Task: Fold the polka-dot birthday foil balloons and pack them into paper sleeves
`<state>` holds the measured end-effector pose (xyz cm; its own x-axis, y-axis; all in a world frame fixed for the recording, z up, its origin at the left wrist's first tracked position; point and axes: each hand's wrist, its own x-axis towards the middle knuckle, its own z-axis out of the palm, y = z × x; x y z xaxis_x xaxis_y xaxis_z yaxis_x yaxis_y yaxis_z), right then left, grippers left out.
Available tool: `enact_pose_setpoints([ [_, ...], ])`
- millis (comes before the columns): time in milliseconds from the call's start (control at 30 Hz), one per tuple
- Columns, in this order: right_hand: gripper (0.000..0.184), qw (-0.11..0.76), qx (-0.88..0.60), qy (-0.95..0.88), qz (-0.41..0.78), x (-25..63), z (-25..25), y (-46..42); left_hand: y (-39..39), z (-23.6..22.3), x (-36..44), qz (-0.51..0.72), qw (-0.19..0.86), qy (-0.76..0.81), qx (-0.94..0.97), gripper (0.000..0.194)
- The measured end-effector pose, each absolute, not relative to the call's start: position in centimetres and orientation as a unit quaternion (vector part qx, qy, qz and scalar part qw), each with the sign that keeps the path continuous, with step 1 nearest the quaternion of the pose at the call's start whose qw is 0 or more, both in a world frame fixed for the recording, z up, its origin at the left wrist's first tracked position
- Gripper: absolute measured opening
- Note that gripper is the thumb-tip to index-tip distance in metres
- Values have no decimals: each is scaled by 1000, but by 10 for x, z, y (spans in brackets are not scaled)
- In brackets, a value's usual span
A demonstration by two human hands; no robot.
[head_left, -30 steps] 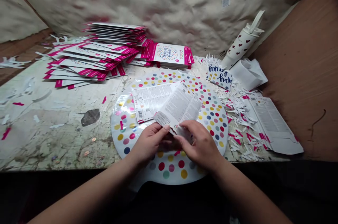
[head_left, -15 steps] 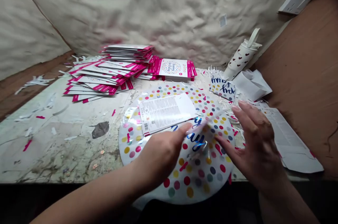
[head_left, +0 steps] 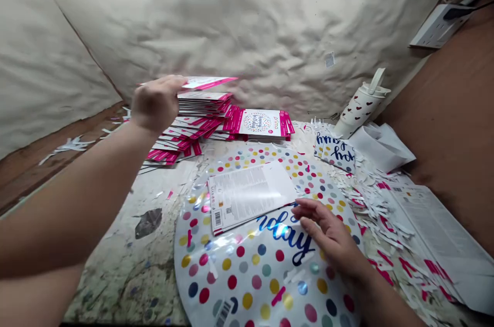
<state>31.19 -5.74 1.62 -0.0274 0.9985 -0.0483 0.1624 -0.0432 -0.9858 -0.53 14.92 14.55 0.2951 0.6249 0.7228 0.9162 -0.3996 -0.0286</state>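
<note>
My left hand point(head_left: 158, 101) is closed on the left end of a pink-and-white printed card packet point(head_left: 210, 82), held just over the top of a stack of similar packets point(head_left: 204, 106). My right hand point(head_left: 328, 229), fingers slightly apart and holding nothing, hovers over or rests on a round polka-dot foil balloon point(head_left: 247, 270) with blue lettering; contact is unclear. Close to its fingertips, a white card packet point(head_left: 250, 193) lies on the balloon with its fine-print side and barcode up.
More packets point(head_left: 262, 122) lie beside the stack. Behind right are a folded dotted balloon point(head_left: 337, 153), a white tumbler with hearts point(head_left: 363, 106) and crumpled white paper point(head_left: 380, 147). Paper shreds point(head_left: 370, 209) and a flattened carton point(head_left: 443, 239) lie at right, below a wall socket point(head_left: 438, 26).
My left hand has left the balloon, reaching up and left to the stack, and now holds a packet. My right hand has moved left and lower over the balloon. The view has shifted.
</note>
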Motion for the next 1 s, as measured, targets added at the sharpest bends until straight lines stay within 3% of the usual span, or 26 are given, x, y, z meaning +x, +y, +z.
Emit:
enact_pose_setpoints([
  [133,27,369,-582,-577,437,308,11,-65,230,135,-3,-166,128,-531,-821,33],
  [233,21,301,-589,-638,395,310,10,-67,241,117,20,-159,101,-506,-842,37],
  [367,18,205,-613,-681,344,341,17,-49,189,69,61,-137,45,-420,-896,53],
  [533,28,36,-804,-590,63,423,29,18,73,7,81,62,-82,-280,-954,79],
  [733,32,-78,-804,-586,63,462,17,80,18,4,91,103,-92,-308,-941,59],
  [867,33,-87,-806,-585,38,462,21,83,-2,12,92,124,-98,-287,-945,55],
  [933,29,-72,-809,-582,15,460,34,79,-12,19,92,102,-143,-273,-946,50],
  [1000,27,-47,-810,-585,-15,449,50,70,-12,30,97,45,-252,-273,-927,41],
])
